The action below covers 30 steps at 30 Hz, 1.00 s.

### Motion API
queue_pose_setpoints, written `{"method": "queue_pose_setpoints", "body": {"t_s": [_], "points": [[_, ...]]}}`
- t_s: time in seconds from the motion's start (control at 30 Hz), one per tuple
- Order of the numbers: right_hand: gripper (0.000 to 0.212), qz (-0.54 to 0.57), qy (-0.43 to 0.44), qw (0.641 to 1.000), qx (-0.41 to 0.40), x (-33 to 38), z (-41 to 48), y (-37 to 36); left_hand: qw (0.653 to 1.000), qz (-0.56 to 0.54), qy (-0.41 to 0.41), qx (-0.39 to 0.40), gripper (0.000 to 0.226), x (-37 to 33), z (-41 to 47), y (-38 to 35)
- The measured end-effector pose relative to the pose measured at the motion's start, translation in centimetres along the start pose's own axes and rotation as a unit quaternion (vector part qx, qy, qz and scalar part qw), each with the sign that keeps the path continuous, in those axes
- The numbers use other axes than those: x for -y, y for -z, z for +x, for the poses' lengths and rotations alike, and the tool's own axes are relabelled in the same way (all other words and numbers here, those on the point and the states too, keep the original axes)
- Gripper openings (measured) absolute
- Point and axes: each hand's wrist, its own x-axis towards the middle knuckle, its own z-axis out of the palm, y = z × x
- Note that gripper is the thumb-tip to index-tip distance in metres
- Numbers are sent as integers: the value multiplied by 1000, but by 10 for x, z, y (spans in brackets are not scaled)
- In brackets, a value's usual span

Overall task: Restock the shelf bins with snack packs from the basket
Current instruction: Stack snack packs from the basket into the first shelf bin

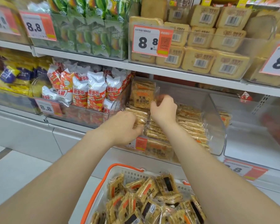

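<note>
Where the bin's (217, 126) front edge lies, the left hand (126, 126) grips flat packs (138, 113). The right hand (164, 110) pinches an upright pack (141, 94).

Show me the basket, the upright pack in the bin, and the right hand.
basket (134, 175), head view, white mesh back wall.
upright pack (140, 96), head view, printed front label.
right hand (164, 109), head view, back of the hand.

Views: one. Head-worn wide-angle camera, facing forward and down, close to the white metal shelving (168, 71); straight lines bow at frame edges. Orange-rimmed white plastic basket (132, 174) at bottom edge, directly below; left forearm (63, 167) and right forearm (200, 167) enter from bottom corners.
</note>
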Motion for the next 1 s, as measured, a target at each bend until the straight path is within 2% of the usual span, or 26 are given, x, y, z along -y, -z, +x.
{"method": "queue_pose_setpoints", "body": {"t_s": [0.07, 0.17, 0.33, 0.5, 0.6, 0.67, 0.8, 0.9, 1.0], "points": [[17, -53, 43, 998, -13, 2, 5, -4, 1000, 5, -13, 1, 42, 2, 1, 0], [17, -104, 77, 991, -35, 4, 10, -7, 1000, 1, -14, 4, 41, 4, 4, 0], [21, -122, 43, 992, 5, 5, 16, -10, 1000, 11, -8, 2, 41, 1, 7, -4], [30, -118, 15, 992, -33, 10, 9, -11, 1000, 17, -19, -2, 39, -1, 8, -5], [16, -106, 27, 994, -7, 13, 8, -13, 1000, 14, -21, -2, 39, 0, 8, -6], [15, -95, 42, 995, 13, 15, 9, -15, 1000, 17, -23, -5, 39, 0, 8, -7], [20, -82, 35, 995, 39, 14, 13, -12, 999, 23, -26, -12, 40, 0, 9, -9], [26, -103, 4, 994, 26, 10, 18, -10, 999, 23, -27, -13, 40, 0, 9, -9], [34, -72, -19, 997, 6, 7, 22, -12, 999, 25, -27, -11, 41, 0, 9, -9]]}}
